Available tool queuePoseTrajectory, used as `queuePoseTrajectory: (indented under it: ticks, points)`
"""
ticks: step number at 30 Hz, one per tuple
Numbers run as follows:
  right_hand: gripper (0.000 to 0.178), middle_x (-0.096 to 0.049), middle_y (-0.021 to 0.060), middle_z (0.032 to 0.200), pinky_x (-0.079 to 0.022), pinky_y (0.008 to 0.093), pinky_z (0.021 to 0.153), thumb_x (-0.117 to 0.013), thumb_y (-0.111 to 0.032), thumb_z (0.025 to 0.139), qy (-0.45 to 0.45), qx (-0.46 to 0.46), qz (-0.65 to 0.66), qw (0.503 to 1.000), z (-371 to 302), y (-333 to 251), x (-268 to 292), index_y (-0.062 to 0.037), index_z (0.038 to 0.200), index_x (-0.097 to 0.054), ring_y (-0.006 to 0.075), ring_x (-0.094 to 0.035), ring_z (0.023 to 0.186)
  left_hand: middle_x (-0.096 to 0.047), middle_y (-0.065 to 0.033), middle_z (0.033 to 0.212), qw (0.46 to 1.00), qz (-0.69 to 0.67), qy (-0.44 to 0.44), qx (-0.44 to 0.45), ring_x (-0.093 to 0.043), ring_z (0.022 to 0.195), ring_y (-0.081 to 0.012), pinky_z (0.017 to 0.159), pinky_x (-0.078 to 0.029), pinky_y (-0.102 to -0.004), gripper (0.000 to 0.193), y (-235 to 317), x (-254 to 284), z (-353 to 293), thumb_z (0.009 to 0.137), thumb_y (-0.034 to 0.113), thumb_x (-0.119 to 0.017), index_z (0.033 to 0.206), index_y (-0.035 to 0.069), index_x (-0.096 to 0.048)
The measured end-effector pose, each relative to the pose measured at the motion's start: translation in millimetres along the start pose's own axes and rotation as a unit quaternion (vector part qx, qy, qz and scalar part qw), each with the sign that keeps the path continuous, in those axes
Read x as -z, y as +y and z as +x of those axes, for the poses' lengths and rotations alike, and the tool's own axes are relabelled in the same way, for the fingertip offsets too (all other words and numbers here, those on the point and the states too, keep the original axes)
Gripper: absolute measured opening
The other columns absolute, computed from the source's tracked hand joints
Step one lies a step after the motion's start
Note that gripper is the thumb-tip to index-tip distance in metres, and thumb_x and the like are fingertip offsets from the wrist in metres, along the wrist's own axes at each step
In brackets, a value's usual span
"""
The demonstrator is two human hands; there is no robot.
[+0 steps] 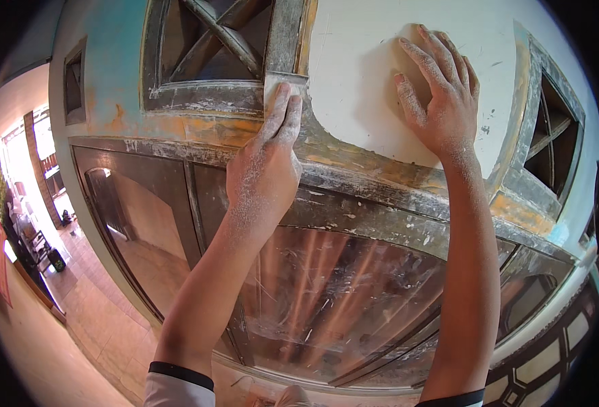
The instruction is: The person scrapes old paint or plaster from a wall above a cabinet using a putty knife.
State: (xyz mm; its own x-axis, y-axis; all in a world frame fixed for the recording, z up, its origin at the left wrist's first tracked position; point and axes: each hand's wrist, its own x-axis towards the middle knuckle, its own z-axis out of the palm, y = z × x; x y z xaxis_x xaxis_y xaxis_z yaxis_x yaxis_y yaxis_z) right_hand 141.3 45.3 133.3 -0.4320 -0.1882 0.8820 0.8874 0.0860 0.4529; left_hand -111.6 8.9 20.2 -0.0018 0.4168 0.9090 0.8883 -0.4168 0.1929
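Observation:
My left hand [265,166] grips a flat grey scraper [298,85], with the index and middle fingers stretched along its blade. The blade lies against the worn, dark upright strip [286,47] between a framed vent and the white panel. The scraper's handle is hidden under my hand. My right hand [443,102] rests on the white panel [350,81] with its fingers spread, holding nothing. Pale dust coats both hands and wrists.
A dark vent frame with crossed bars [208,95] is at the upper left, and a similar vent [550,136] at the right. Below runs a paint-flecked wooden rail [381,193] over glass panes [340,298]. Tiled floor [103,285] leads to a bright doorway at far left.

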Motion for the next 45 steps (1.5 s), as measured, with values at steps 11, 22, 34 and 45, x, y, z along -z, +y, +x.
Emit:
queuePoseTrajectory:
  ticks: [11, 22, 34, 45]
  points:
    - [0.05, -0.049, 0.0006, 0.163, -0.027, 0.0511, 0.126, -0.07, -0.034, 0.097, 0.005, 0.001, 0.002, 1.0, 0.5, -1.7, 0.4, -0.0281, 0.146, -0.062, 0.0267, -0.041, 0.153, -0.04, -0.0036, 0.168, 1.0, 0.011, 0.011, -0.006, -0.061, 0.132, -0.0339, 0.103, -0.056, -0.0423, 0.07, -1.6, 1.6, 4.7, 0.091, -0.004, -0.053, 0.159, 0.011, -0.045]
    - [0.051, -0.047, -0.0017, 0.163, -0.026, 0.054, 0.128, -0.065, -0.041, 0.098, 0.004, 0.002, -0.004, 1.0, -0.8, 1.1, -2.8, -0.0348, 0.148, -0.057, 0.0247, -0.039, 0.153, -0.039, -0.0039, 0.168, 1.0, 0.021, 0.008, -0.011, -0.059, 0.134, -0.0321, 0.104, -0.055, -0.0409, 0.07, 0.7, 7.8, 15.9, 0.092, -0.003, -0.051, 0.16, 0.011, -0.044]
    - [0.049, -0.048, -0.0012, 0.162, -0.027, 0.0534, 0.128, -0.067, -0.04, 0.098, 0.005, 0.003, 0.011, 1.0, -1.2, 1.9, -0.6, -0.033, 0.146, -0.06, 0.0256, -0.04, 0.152, -0.039, -0.0031, 0.168, 0.997, 0.039, 0.051, -0.044, -0.064, 0.126, -0.0328, 0.1, -0.057, -0.0422, 0.07, -6.2, 3.5, 23.2, 0.091, 0.0, -0.058, 0.159, 0.012, -0.045]
    - [0.05, -0.051, 0.0011, 0.161, -0.028, 0.0512, 0.125, -0.071, -0.035, 0.096, 0.009, 0.014, 0.008, 1.0, 1.0, 0.5, 2.5, -0.0279, 0.145, -0.063, 0.0268, -0.043, 0.151, -0.041, -0.0065, 0.167, 0.998, 0.028, 0.04, -0.044, -0.057, 0.137, -0.0343, 0.11, -0.052, -0.0423, 0.072, -5.7, 6.6, 27.5, 0.09, -0.005, -0.056, 0.159, 0.011, -0.045]
